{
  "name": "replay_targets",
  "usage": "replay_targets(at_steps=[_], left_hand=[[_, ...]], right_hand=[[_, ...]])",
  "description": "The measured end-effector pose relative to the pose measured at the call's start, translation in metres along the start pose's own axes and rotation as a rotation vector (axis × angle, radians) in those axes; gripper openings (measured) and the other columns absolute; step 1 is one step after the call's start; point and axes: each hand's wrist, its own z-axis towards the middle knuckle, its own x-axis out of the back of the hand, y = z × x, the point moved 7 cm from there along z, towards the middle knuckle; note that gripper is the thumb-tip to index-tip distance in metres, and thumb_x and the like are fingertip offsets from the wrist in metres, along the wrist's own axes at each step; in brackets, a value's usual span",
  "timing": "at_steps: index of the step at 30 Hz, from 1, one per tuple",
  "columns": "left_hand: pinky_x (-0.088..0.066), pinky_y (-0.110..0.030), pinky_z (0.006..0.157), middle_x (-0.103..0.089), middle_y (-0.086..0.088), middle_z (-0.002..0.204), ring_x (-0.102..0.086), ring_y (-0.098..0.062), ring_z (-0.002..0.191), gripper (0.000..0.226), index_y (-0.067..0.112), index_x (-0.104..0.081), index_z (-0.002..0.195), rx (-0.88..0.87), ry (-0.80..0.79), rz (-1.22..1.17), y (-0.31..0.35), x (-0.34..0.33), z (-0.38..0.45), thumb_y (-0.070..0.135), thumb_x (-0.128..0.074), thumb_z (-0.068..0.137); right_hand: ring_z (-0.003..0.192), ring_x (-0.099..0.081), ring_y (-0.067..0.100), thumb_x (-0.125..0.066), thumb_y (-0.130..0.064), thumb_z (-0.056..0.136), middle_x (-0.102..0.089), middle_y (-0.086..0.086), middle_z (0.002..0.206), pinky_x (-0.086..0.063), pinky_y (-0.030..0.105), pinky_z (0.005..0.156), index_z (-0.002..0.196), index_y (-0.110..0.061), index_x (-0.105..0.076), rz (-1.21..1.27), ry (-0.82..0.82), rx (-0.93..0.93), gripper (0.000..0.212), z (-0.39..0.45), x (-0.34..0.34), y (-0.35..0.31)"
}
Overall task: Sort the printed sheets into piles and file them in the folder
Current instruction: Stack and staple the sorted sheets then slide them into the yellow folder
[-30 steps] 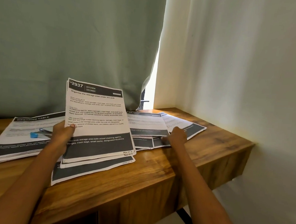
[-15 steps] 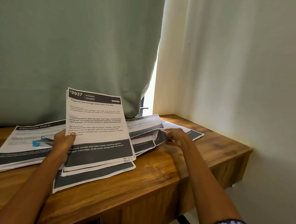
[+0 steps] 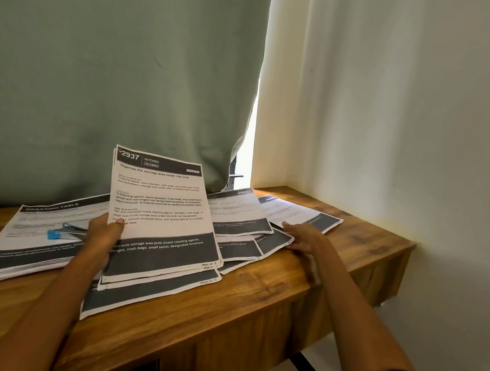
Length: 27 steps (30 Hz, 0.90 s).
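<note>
Curtain (image 3: pixel 114 68): grey-green cloth filling the view from 9 to 12 o'clock, hanging behind the desk; a bright gap shows at its right edge.

Wall (image 3: pixel 409 111): pale plaster from 12 to 4 o'clock, meeting the desk at its far right corner.

Wooden desk (image 3: pixel 256 300): brown top running from 8 to 3 o'clock; serves as the sorting surface for all the paper.

Left pile (image 3: pixel 31 242): at 9 o'clock, printed sheets headed "DRESSING TABLE", stacked flat. A blue-tipped metal item (image 3: pixel 62 232), likely a stapler, lies on top, perhaps as a weight.

Held sheets (image 3: pixel 160 216): at centre, a few pages headed "2937 KITCHEN", tilted up toward the camera, presumably so the heading and the handwritten page numbers at the lower corner can be read. More sheets lie flat beneath them.

Fanned sheets (image 3: pixel 243 224): at 2 o'clock from centre, several overlapping pages spread loosely, apparently not yet sorted.

Left hand (image 3: pixel 104 234): clasped on the left edge of the held sheets, thumb on the front.

Right hand (image 3: pixel 304 239): fingers extended, resting on the fanned sheets near their right edge; whether it pinches a page cannot be told.

Folder: not in view; filing looks not yet begun.
</note>
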Motion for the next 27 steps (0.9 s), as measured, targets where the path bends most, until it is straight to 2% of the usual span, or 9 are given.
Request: replay_targets(at_steps=[2, 4, 9, 14, 17, 20, 21, 23, 27], left_hand=[[-0.038, -0.043, 0.100, -0.050, -0.018, 0.135, -0.047, -0.035, 0.122, 0.036, 0.001, -0.047, 0.133, 0.004, -0.008, 0.002, -0.002, -0.001, 0.001, 0.005, -0.043, 0.097], [-0.038, -0.044, 0.101, -0.050, -0.018, 0.135, -0.047, -0.035, 0.123, 0.036, 0.001, -0.046, 0.133, 0.009, -0.015, -0.001, -0.003, -0.001, 0.001, 0.005, -0.043, 0.097], [-0.040, -0.043, 0.097, -0.051, -0.019, 0.133, -0.049, -0.035, 0.121, 0.036, 0.002, -0.047, 0.132, 0.029, -0.015, -0.024, -0.004, 0.000, 0.003, 0.007, -0.044, 0.097], [-0.041, -0.044, 0.096, -0.051, -0.020, 0.132, -0.049, -0.036, 0.120, 0.035, 0.002, -0.046, 0.132, 0.029, -0.003, -0.038, -0.001, 0.001, 0.002, 0.009, -0.044, 0.097], [-0.041, -0.045, 0.096, -0.051, -0.020, 0.133, -0.048, -0.036, 0.121, 0.035, 0.002, -0.046, 0.132, 0.020, 0.014, -0.044, 0.002, 0.005, 0.002, 0.010, -0.044, 0.097], [-0.042, -0.045, 0.095, -0.053, -0.020, 0.131, -0.050, -0.036, 0.118, 0.034, 0.003, -0.048, 0.131, 0.015, 0.009, -0.070, 0.002, 0.006, 0.002, 0.010, -0.044, 0.098], [-0.042, -0.046, 0.095, -0.053, -0.020, 0.130, -0.051, -0.036, 0.118, 0.034, 0.003, -0.048, 0.131, 0.014, 0.006, -0.080, 0.002, 0.006, 0.002, 0.009, -0.044, 0.098], [-0.043, -0.045, 0.095, -0.053, -0.020, 0.130, -0.051, -0.037, 0.117, 0.034, 0.003, -0.048, 0.131, 0.007, 0.005, -0.100, 0.004, 0.007, 0.001, 0.009, -0.044, 0.098], [-0.043, -0.044, 0.093, -0.054, -0.019, 0.130, -0.052, -0.036, 0.117, 0.034, 0.003, -0.048, 0.131, -0.001, 0.019, -0.126, 0.005, 0.010, 0.000, 0.009, -0.044, 0.098]], right_hand=[[0.103, -0.054, 0.027, -0.078, -0.012, 0.074, -0.053, 0.010, 0.117, -0.056, 0.038, 0.080, 0.117, -0.005, -0.047, -0.252, 0.050, 0.019, 0.053, 0.005, -0.005, -0.002], [0.100, -0.057, 0.027, -0.075, -0.010, 0.077, -0.058, 0.013, 0.113, -0.054, 0.037, 0.088, 0.103, -0.005, -0.053, -0.457, 0.095, 0.060, 0.034, 0.004, -0.011, -0.009], [0.108, -0.057, 0.032, -0.057, -0.010, 0.090, -0.061, 0.019, 0.116, -0.044, 0.031, 0.089, 0.109, 0.004, -0.059, -0.680, 0.473, 0.506, 0.024, -0.016, -0.009, -0.078], [0.103, -0.063, 0.032, -0.051, -0.006, 0.094, -0.064, 0.021, 0.113, -0.049, 0.030, 0.087, 0.110, 0.005, -0.059, -0.374, 0.804, 0.732, 0.021, -0.061, 0.015, -0.125], [0.097, -0.065, 0.030, -0.051, -0.012, 0.095, -0.065, 0.019, 0.109, -0.050, 0.028, 0.086, 0.111, 0.003, -0.057, -0.133, 0.863, 0.890, 0.023, -0.081, 0.025, -0.140], [0.091, -0.063, 0.015, -0.049, -0.010, 0.096, -0.065, 0.014, 0.106, -0.044, 0.008, 0.081, 0.112, 0.004, -0.058, 0.139, 0.859, 0.998, 0.024, -0.097, 0.029, -0.146], [0.091, -0.062, 0.014, -0.046, -0.008, 0.096, -0.065, 0.012, 0.105, -0.043, 0.006, 0.080, 0.113, 0.004, -0.058, 0.230, 0.854, 0.984, 0.023, -0.097, 0.030, -0.144], [0.103, -0.061, 0.022, -0.043, -0.004, 0.097, -0.064, 0.013, 0.112, -0.046, 0.017, 0.089, 0.114, 0.000, -0.060, 0.374, 0.819, 0.893, 0.024, -0.085, 0.028, -0.138], [0.116, -0.055, 0.032, -0.040, -0.005, 0.097, -0.057, 0.016, 0.127, -0.046, 0.031, 0.093, 0.124, -0.003, -0.054, 0.621, 0.507, 0.543, 0.031, -0.054, 0.002, -0.111]])
